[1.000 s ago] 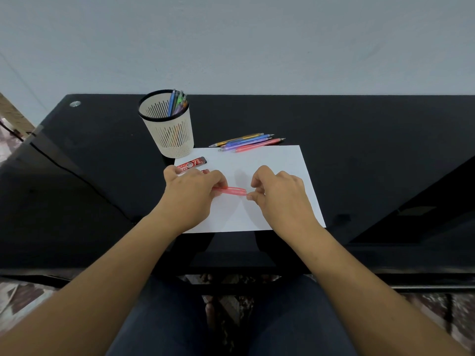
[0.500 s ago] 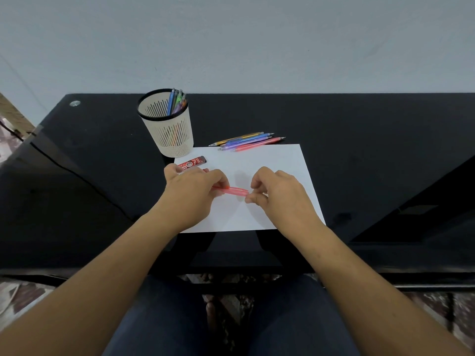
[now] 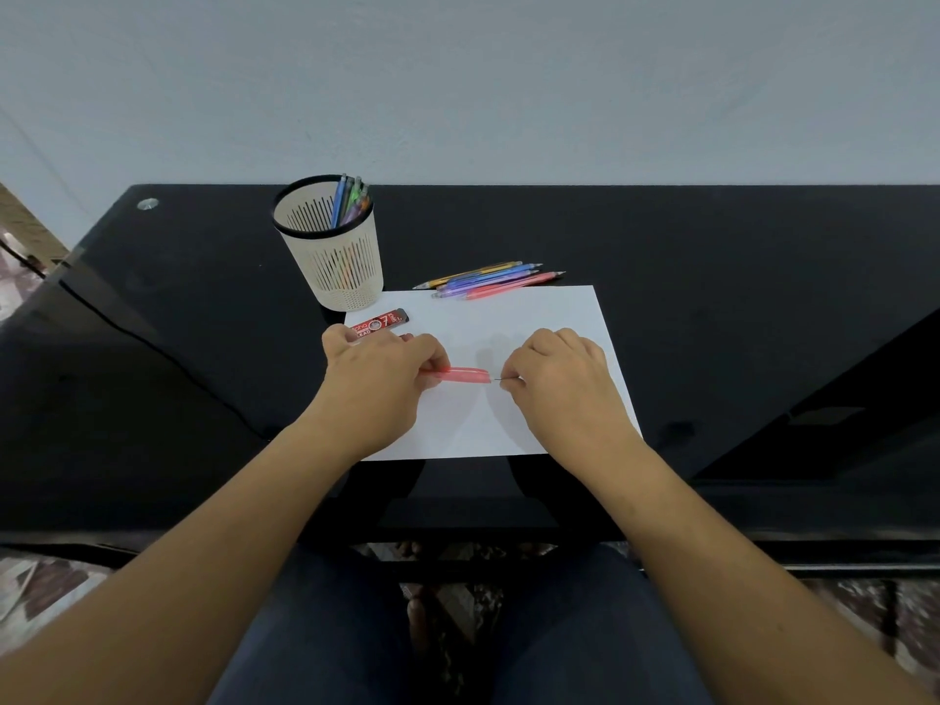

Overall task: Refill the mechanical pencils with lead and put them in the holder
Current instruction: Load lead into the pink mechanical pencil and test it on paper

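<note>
My left hand (image 3: 379, 379) grips a pink mechanical pencil (image 3: 464, 375) lying level over the white paper (image 3: 529, 323), its open end facing right. My right hand (image 3: 554, 379) pinches a thin dark lead (image 3: 495, 381) whose tip sits at that end of the pencil. A red lead case (image 3: 382, 321) lies on the paper just beyond my left hand. Several coloured pencils (image 3: 491, 280) lie side by side at the paper's far edge. The beige slotted holder (image 3: 333, 262) with a black rim stands at the far left, with several pencils in it.
Everything sits on a glossy black desk (image 3: 712, 307) against a pale wall. A dark cable (image 3: 168, 353) runs across the desk's left part. My legs and a patterned floor show under the near edge.
My right hand has drawn a little to the right, away from the pencil's end, so a short length of lead now shows between them. My left hand stayed nearly still.
</note>
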Demonstrator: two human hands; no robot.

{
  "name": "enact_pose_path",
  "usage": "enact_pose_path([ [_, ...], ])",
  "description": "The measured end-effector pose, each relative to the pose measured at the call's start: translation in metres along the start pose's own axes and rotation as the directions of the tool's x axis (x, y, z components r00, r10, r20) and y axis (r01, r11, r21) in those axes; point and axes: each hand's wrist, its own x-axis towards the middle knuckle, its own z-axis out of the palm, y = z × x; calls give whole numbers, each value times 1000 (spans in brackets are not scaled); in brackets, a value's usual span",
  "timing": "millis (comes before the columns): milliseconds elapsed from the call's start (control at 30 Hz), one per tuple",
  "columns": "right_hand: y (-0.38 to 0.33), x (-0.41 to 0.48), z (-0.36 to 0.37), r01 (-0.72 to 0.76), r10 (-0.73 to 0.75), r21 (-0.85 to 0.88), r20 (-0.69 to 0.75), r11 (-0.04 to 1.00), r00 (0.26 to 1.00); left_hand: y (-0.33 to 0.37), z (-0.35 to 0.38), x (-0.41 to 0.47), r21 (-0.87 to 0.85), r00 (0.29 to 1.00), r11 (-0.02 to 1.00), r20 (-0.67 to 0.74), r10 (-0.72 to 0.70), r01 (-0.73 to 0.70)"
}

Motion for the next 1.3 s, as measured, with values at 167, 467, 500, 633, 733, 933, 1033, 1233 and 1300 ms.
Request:
enact_pose_path([
  [167, 2, 0, 1, 11, -12, 29, 41, 1000, 999, 0, -1, 0, -12, 1000, 1000, 30, -6, 6],
  [467, 1, 1, 2, -2, 2, 13, 48, 1000, 999, 2, -2, 0, 17, 1000, 1000, 17, 5, -5],
  [500, 1, 0, 1, -7, 6, 11, 35, 1000, 999, 1, -2, -1, 22, 1000, 1000, 9, 8, -8],
  [633, 1, -2, 3, -26, 25, -20, -73, 999, 997, 0, -2, 0, 14, 1000, 1000, -1, 3, -3],
  [733, 1, 0, 7, -30, 26, -46, -85, 998, 996, 0, -1, 0, 6, 1000, 1000, -7, 9, -9],
  [933, 1, 3, 6, 5, -5, -71, 3, 997, 1000, 0, -2, 0, -6, 1000, 1000, -1, 8, -8],
  [1033, 2, 2, 7, -3, 3, -79, -11, 997, 1000, 0, -3, -1, -7, 1000, 1000, 2, 13, -13],
  [1233, 0, 1, 3, -21, 24, -72, 38, 997, 999, -1, -3, 0, 40, 1000, 999, 7, -7, 7],
  [1300, 3, -1, 2, -37, 40, -78, 39, 996, 998, -6, -2, -1, 51, 1000, 999, -14, -16, 17],
])
